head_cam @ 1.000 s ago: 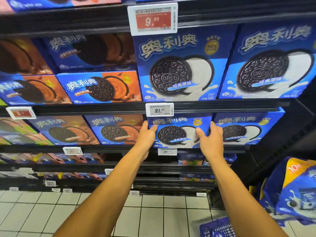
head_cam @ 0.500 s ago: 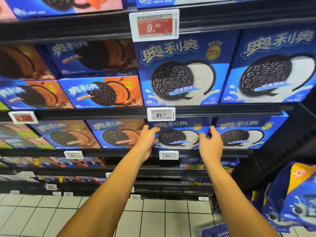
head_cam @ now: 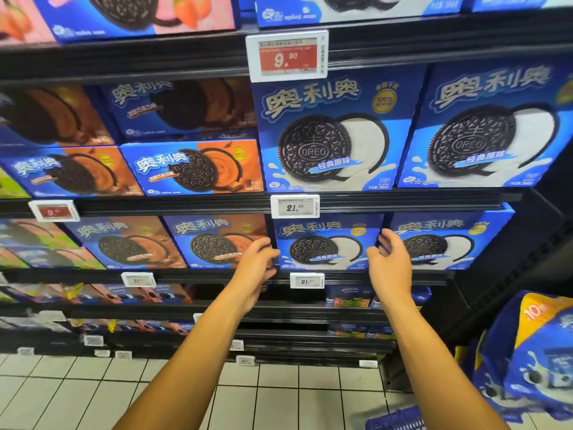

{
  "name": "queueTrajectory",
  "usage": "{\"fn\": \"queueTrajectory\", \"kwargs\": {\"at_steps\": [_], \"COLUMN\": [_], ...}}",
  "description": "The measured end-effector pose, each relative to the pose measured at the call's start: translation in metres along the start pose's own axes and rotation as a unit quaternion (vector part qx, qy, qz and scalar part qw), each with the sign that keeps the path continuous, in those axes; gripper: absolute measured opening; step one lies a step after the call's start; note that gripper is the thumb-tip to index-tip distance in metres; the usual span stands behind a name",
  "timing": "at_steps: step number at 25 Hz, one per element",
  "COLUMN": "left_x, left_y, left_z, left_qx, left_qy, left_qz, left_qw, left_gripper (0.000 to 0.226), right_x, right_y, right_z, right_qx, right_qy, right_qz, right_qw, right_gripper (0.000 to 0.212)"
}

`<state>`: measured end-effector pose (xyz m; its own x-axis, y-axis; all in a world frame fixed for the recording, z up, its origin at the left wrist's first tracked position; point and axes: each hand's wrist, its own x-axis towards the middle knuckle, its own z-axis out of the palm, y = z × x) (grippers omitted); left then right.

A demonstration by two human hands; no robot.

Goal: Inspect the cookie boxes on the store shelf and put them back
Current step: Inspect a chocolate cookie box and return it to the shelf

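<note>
1. The blue cookie box (head_cam: 325, 242) with the white-cream biscuit on its front stands on the black shelf (head_cam: 356, 276) directly under the 21.80 price tag (head_cam: 295, 207).
2. Its printed face points out toward the aisle, lettering upright. The long side runs level along the shelf edge, so the box sits on a long edge.
3. The left hand (head_cam: 255, 265) hovers just off the box's left edge, in front of the neighbouring orange chocolate box (head_cam: 217, 242). Its fingers are loosely bent and hold nothing.
4. The right hand (head_cam: 389, 262) hangs at the box's right edge, fingers spread and gently curved, thumb toward the box. It grips nothing; whether a fingertip grazes the cardboard I cannot tell.
5. Right of the box stands a matching blue box (head_cam: 440, 240), facing the same way.
6. Above the tag, a taller box (head_cam: 331, 135) of the same kind faces out, with a red 9.90 tag (head_cam: 286, 55) over it.
7. Down to the right of the box, a blue basket (head_cam: 397, 418) sits on the tiled floor (head_cam: 279, 398).
</note>
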<state>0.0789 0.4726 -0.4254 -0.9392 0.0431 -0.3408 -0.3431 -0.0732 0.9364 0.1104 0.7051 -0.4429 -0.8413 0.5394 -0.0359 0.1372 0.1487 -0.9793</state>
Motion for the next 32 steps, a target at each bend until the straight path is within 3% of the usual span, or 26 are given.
{"fn": "queueTrajectory", "kwargs": {"at_steps": [3, 5, 11, 13, 18, 23, 29, 32], "left_x": [-0.019, -0.030, -0.026, -0.013, 0.016, 0.027, 0.028, 0.026], "left_y": [-0.012, -0.017, -0.006, 0.002, 0.010, 0.021, 0.037, 0.044], "left_z": [-0.036, -0.063, -0.137, -0.156, -0.186, -0.200, -0.193, -0.192], "left_qx": [-0.002, -0.026, -0.062, -0.037, -0.028, 0.064, 0.196, 0.206], "left_qy": [0.049, 0.083, 0.175, 0.190, 0.147, 0.092, 0.027, 0.030], "left_qz": [0.003, 0.011, 0.055, 0.081, 0.091, 0.114, 0.116, 0.111], "left_qw": [0.999, 0.996, 0.981, 0.978, 0.985, 0.987, 0.973, 0.972], "left_gripper": [0.022, 0.017, 0.017, 0.023, 0.046, 0.061, 0.053, 0.034], "right_x": [-0.022, -0.038, -0.080, -0.084, -0.089, -0.089, -0.083, -0.081], "right_y": [-0.002, -0.005, -0.021, -0.031, -0.041, -0.050, -0.068, -0.073], "right_z": [0.013, 0.035, 0.115, 0.140, 0.180, 0.205, 0.213, 0.214], "right_qx": [0.016, 0.025, 0.020, 0.005, -0.031, -0.071, -0.077, -0.090], "right_qy": [0.010, -0.027, -0.184, -0.195, -0.158, -0.119, -0.045, -0.046], "right_qz": [-0.023, -0.030, -0.025, -0.037, 0.000, 0.007, -0.004, 0.005], "right_qw": [1.000, 0.999, 0.982, 0.980, 0.987, 0.990, 0.996, 0.995], "right_gripper": [0.037, 0.033, 0.043, 0.045, 0.050, 0.059, 0.018, 0.017]}}
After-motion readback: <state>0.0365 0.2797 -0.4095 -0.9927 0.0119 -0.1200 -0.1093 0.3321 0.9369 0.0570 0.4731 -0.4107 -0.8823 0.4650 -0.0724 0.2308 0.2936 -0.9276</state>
